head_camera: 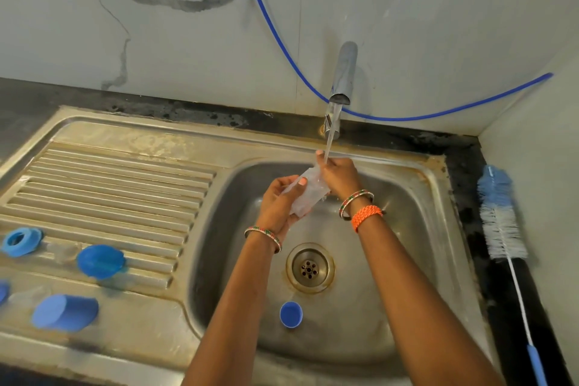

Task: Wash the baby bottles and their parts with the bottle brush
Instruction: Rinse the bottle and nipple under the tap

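While water runs, both hands grip clear bottle (305, 193), no legible labels.

Evenly, softly lit from above and in front; no harsh shadows. Faint shading under the arms in the sink (416, 229) basin. Mild glare on the tap (344, 72) and along the draining-board ridges. Strong wide-angle bending at the edges, counter lines curved. Motion blur on both hands and the blue parts (100, 261) at left; wall sharp.

Both forearms extended forward, left hand (277, 202) and right hand (340, 177) curled, gripping, close together
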The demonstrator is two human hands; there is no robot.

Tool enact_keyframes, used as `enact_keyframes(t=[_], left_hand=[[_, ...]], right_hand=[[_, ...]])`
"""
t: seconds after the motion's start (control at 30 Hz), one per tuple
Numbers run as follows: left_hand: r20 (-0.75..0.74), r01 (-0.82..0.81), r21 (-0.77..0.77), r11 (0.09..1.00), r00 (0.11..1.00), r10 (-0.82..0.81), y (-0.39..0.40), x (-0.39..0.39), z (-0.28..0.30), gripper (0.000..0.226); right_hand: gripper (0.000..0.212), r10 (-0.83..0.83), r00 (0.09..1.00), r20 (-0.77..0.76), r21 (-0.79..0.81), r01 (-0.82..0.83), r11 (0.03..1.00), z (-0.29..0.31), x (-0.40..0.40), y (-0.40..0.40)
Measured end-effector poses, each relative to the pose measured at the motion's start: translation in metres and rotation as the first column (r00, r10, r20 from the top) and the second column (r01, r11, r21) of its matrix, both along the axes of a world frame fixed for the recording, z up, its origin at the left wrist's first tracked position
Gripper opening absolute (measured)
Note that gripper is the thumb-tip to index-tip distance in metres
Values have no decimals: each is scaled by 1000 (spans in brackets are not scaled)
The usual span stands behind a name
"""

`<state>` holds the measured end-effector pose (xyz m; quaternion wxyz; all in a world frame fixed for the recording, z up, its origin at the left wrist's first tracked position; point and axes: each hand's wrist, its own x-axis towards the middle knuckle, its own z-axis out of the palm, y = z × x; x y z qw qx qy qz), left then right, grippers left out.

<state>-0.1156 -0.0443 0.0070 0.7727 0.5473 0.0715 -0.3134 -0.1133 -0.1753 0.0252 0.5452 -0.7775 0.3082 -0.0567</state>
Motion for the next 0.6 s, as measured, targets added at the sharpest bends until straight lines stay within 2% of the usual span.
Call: enact_keyframes(t=[0.07, 0.1, 0.2, 0.27, 0.37, 0.47, 0.53, 0.6], left_hand=[[-77, 100, -40, 994, 992, -103, 3, -3, 10, 28], [-143, 124, -100, 987, 980, -138, 4, -3, 15, 34], [-370, 87, -305, 948, 906, -203, 8, 3, 22, 41], [-425, 50, -374, 926, 878, -219, 6, 2, 23, 41], [-359, 36, -347, 937, 918, -168, 0, -4, 22, 42], [-159, -24, -196, 980, 987, -8, -10, -7, 17, 35], [13, -52, -52, 997, 999, 52, -13, -9, 10, 38], [44, 3, 8, 1000, 999, -3, -10, -11, 9, 37]], right_hand=[[44, 77, 996, 37, 2, -78, 997, 9, -4, -2], [42, 114, 992, 63, 61, -117, 991, 13, -6, -3], [31, 136, 977, 165, 316, -183, 931, 17, -12, -3], [22, 112, 967, 229, 317, -183, 930, 16, -13, -2], [23, 16, 966, 258, 110, -45, 993, 16, -9, -3], [39, -99, 968, 231, -20, 106, 994, 13, -8, -6], [44, -89, 974, 209, -41, 100, 994, 14, -9, -5], [40, 1, 976, 218, -14, 2, 1000, 19, -12, -2]])
